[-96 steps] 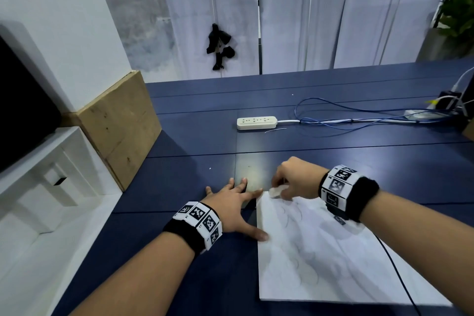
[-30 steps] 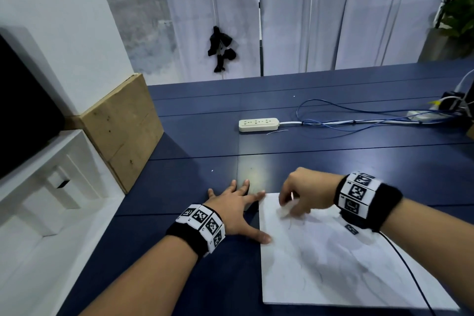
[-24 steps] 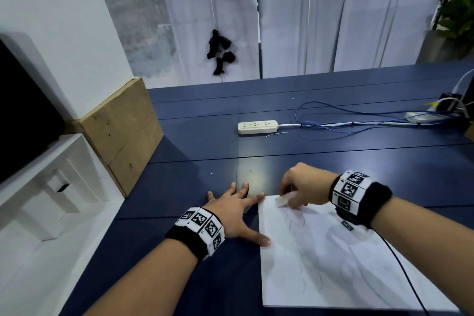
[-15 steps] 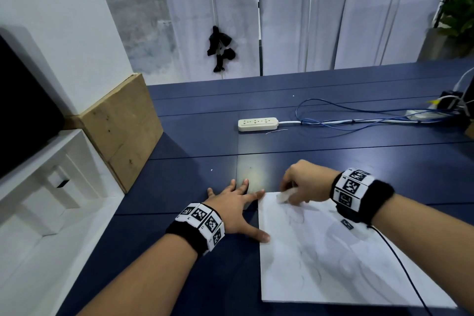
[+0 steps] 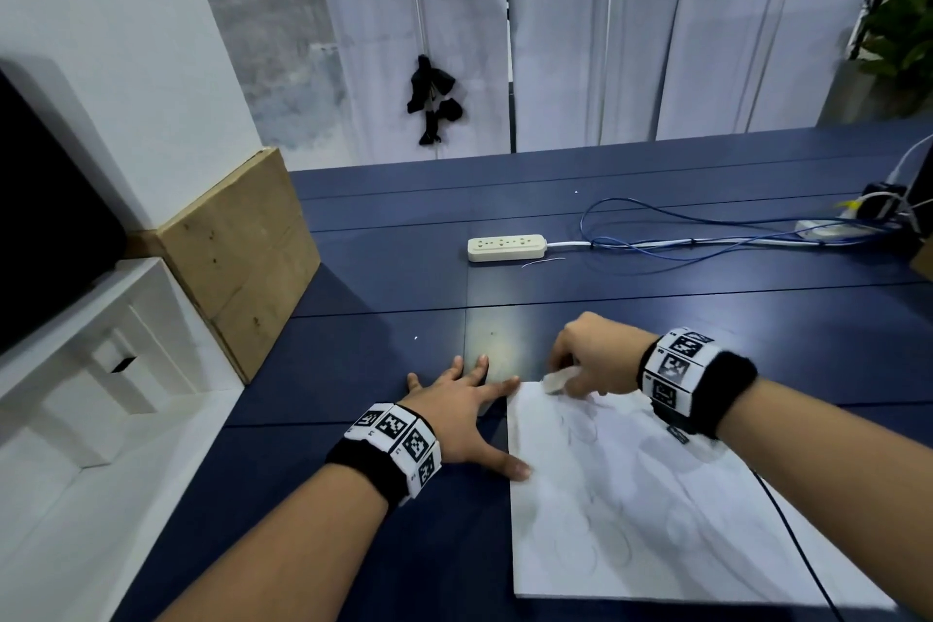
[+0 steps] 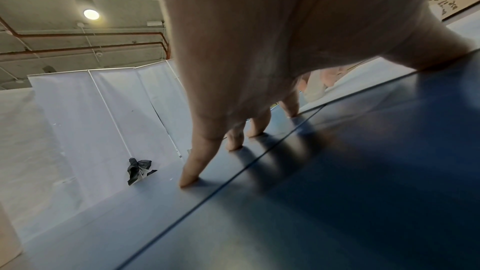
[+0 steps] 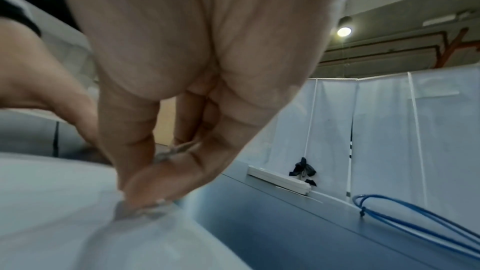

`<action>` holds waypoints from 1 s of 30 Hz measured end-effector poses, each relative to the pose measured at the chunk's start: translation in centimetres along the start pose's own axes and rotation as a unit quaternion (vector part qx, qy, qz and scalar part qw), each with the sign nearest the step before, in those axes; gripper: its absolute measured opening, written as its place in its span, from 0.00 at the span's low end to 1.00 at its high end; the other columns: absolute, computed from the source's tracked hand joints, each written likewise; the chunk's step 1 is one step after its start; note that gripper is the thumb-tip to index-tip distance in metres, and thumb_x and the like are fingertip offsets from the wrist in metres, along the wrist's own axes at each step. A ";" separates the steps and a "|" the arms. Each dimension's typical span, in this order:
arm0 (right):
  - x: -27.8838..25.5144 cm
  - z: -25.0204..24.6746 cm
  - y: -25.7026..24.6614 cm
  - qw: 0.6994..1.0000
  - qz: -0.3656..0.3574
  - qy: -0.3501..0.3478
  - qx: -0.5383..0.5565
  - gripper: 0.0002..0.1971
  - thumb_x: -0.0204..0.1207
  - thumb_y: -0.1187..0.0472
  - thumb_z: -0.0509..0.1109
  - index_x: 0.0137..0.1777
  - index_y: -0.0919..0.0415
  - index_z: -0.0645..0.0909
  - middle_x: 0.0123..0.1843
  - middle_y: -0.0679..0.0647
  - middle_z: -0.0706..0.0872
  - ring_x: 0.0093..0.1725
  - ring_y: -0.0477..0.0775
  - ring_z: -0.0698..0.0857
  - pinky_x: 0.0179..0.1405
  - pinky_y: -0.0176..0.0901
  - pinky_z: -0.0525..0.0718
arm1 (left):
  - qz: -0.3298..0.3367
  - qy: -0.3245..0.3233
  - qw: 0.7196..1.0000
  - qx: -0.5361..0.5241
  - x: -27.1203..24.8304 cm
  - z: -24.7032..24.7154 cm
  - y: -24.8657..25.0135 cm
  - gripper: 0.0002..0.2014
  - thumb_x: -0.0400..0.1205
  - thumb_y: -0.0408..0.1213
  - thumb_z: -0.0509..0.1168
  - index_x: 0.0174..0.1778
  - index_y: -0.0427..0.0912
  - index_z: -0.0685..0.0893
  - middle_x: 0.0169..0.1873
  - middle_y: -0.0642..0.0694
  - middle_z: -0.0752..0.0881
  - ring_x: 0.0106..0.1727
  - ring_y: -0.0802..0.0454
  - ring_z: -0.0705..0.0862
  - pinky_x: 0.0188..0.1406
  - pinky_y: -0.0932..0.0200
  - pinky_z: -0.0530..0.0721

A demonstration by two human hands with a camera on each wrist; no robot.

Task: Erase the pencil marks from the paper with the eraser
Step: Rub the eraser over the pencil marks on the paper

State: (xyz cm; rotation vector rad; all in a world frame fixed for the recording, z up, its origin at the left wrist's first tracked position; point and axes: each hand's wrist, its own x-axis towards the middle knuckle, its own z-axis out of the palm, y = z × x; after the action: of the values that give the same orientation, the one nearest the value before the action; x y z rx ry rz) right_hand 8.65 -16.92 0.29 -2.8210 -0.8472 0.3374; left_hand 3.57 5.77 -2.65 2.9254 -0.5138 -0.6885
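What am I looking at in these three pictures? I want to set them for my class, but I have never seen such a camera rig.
No machine here: a person wears one camera on the head and one on each wrist. The head view looks down on a dark blue table. The left hand lies flat with spread fingers beside the paper, thumb at its edge. The right hand pinches a white eraser on the paper's far corner, near faint pencil marks. The wrist views look along each hand from beneath. Farther off lie a power strip and blue cable.

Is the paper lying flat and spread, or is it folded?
Spread flat: the paper lies unfolded on the table, no crease visible.
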 end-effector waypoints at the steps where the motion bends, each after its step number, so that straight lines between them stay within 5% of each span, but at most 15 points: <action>1: -0.1 0.2 0.1 1.000 0.003 0.001 0.004 0.06 0.68 0.61 0.74 0.44 0.57 0.89 0.34 0.52 0.90 0.21 0.49 0.83 0.27 0.42 0.86 | 0.001 0.000 1.000 0.002 0.0 0.0 0.0 0.58 0.61 0.80 0.68 0.84 0.73 0.45 0.87 0.54 0.37 0.87 0.46 0.34 0.75 0.15 0.41; 7: -3.2 0.3 -1.3 0.988 -0.056 -0.138 0.031 0.18 0.61 0.39 0.72 0.44 0.50 0.87 0.31 0.49 0.88 0.29 0.51 0.87 0.35 0.45 0.88 | 0.001 0.001 1.000 0.005 0.1 0.0 0.0 0.59 0.61 0.81 0.68 0.84 0.73 0.44 0.87 0.53 0.37 0.87 0.45 0.35 0.75 0.15 0.41; 10: -1.8 0.0 -0.9 0.995 -0.046 -0.089 0.010 0.09 0.66 0.51 0.77 0.43 0.53 0.89 0.25 0.43 0.85 0.29 0.51 0.88 0.34 0.42 0.88 | 0.001 0.004 1.000 0.005 0.1 0.1 0.0 0.59 0.61 0.81 0.68 0.84 0.73 0.45 0.87 0.53 0.37 0.87 0.45 0.35 0.75 0.15 0.41; 14: 0.4 0.1 0.3 1.000 0.002 0.010 0.008 0.06 0.66 0.59 0.74 0.42 0.58 0.89 0.30 0.53 0.89 0.31 0.53 0.88 0.38 0.52 0.89 | -0.001 -0.001 1.000 0.003 0.0 0.1 0.0 0.58 0.61 0.80 0.68 0.84 0.73 0.45 0.87 0.54 0.36 0.87 0.46 0.34 0.75 0.16 0.41; 17: -0.4 0.7 0.6 1.000 -0.010 -0.008 0.018 0.07 0.67 0.56 0.75 0.44 0.55 0.89 0.35 0.52 0.90 0.34 0.53 0.88 0.39 0.49 0.88 | 0.000 0.000 1.000 0.005 0.1 0.1 -0.1 0.58 0.61 0.81 0.68 0.84 0.73 0.44 0.87 0.54 0.36 0.87 0.46 0.34 0.75 0.16 0.41; 22: -2.7 0.4 -0.2 0.988 -0.049 -0.143 0.037 0.17 0.61 0.41 0.73 0.46 0.50 0.88 0.32 0.49 0.90 0.30 0.51 0.87 0.37 0.41 0.86 | 0.001 0.001 1.000 0.004 0.2 0.2 -0.1 0.59 0.60 0.81 0.67 0.84 0.73 0.44 0.87 0.54 0.37 0.87 0.45 0.34 0.75 0.15 0.40; 27: 0.0 0.0 0.8 0.999 0.010 -0.007 0.031 0.05 0.70 0.58 0.74 0.43 0.57 0.89 0.34 0.53 0.90 0.23 0.50 0.86 0.28 0.43 0.87 | 0.002 -0.001 1.000 0.002 0.1 0.1 -0.2 0.59 0.60 0.81 0.67 0.84 0.73 0.44 0.87 0.54 0.36 0.87 0.45 0.34 0.75 0.15 0.40; 30: -0.5 0.1 0.9 0.998 0.006 -0.022 0.050 0.04 0.69 0.59 0.76 0.43 0.56 0.89 0.34 0.53 0.90 0.24 0.49 0.86 0.29 0.43 0.87 | 0.002 -0.003 1.000 0.003 0.1 0.0 -0.2 0.59 0.60 0.81 0.67 0.84 0.73 0.44 0.87 0.54 0.36 0.87 0.45 0.34 0.75 0.15 0.40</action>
State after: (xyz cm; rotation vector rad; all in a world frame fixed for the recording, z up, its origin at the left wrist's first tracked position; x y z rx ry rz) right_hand 8.69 -17.90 0.08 -2.7376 -0.7980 0.4335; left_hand 3.73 5.87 -2.76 2.9281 -0.5214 -0.6964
